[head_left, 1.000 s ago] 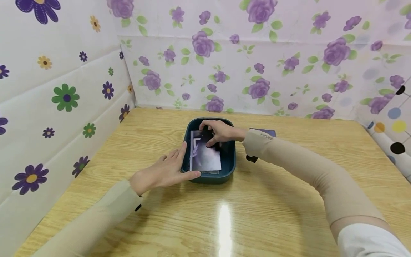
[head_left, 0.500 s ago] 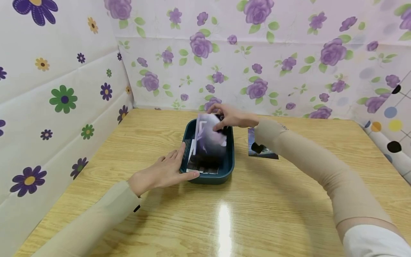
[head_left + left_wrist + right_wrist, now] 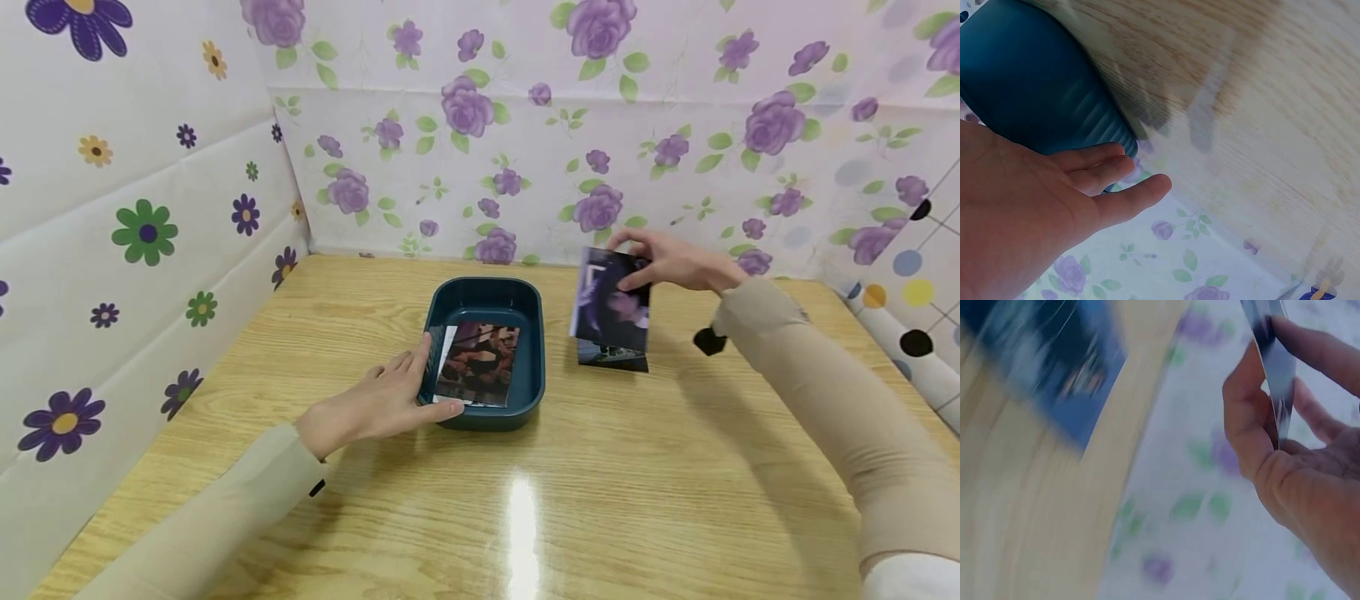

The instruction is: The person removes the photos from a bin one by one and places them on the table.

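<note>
My right hand [image 3: 678, 260] pinches a dark purple photo card [image 3: 611, 302] between thumb and fingers, holding it over another photo card [image 3: 613, 357] that lies on the table. In the right wrist view, the held card appears almost edge-on, and the blue lying card [image 3: 1069, 369] is blurred. My left hand [image 3: 375, 406] spreads its straight fingers along the near left side of a dark teal bin [image 3: 531, 354]. Several photo cards lie inside that bin, a brown-and-dark one [image 3: 480, 362] on top. The left wrist view shows the bin's outer wall [image 3: 1035, 81] beside the fingers.
A wood-grain table [image 3: 637, 483] carries everything. Behind it rises a wall cover [image 3: 420, 175] with purple roses, and another flowered cover [image 3: 150, 308] borders the left side.
My right hand has lifted the purple photo card out of the bin and carried it right, above the card on the table. A brown card now shows in the bin. The left hand stays put.
</note>
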Demonstrator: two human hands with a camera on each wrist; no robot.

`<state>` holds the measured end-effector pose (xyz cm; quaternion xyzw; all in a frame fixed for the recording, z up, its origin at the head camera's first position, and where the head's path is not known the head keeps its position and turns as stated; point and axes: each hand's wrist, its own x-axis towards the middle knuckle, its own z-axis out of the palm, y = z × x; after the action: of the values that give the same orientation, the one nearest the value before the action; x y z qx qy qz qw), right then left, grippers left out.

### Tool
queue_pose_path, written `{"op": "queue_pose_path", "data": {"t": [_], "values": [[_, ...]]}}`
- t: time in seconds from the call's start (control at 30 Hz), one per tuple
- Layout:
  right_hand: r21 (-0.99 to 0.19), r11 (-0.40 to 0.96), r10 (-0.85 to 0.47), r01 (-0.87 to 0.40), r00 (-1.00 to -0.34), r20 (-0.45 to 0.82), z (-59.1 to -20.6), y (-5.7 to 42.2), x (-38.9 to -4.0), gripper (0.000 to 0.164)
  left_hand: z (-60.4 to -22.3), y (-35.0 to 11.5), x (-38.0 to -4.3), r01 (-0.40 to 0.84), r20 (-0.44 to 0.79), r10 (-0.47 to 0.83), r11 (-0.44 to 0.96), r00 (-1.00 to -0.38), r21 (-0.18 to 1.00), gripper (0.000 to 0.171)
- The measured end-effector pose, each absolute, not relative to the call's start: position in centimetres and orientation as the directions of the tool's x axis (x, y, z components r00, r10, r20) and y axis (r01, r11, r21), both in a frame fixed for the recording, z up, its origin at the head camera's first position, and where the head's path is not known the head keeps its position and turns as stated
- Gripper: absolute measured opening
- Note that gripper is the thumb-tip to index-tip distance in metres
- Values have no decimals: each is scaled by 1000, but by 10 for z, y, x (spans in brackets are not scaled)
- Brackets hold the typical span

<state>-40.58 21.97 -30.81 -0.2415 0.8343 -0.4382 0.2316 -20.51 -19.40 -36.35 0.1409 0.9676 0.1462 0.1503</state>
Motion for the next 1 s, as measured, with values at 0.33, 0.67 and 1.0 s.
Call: {"op": "queue_pose_path", "data": {"t": [0.33, 0.67, 1.0], "values": [[-755, 642, -571, -137, -742, -352, -330, 307, -399, 57, -364, -193, -205, 220, -265, 318, 914, -910, 340, 113], [-520, 787, -514, -333, -820, -253, -364, 309, -399, 53, -363, -192, -205, 224, -260, 320, 913, -911, 341, 113], [-484, 748, -581, -454, -801, -146, -378, 309, -403, 50, -362, -193, -205, 225, -261, 321, 913, -910, 340, 113]]}}
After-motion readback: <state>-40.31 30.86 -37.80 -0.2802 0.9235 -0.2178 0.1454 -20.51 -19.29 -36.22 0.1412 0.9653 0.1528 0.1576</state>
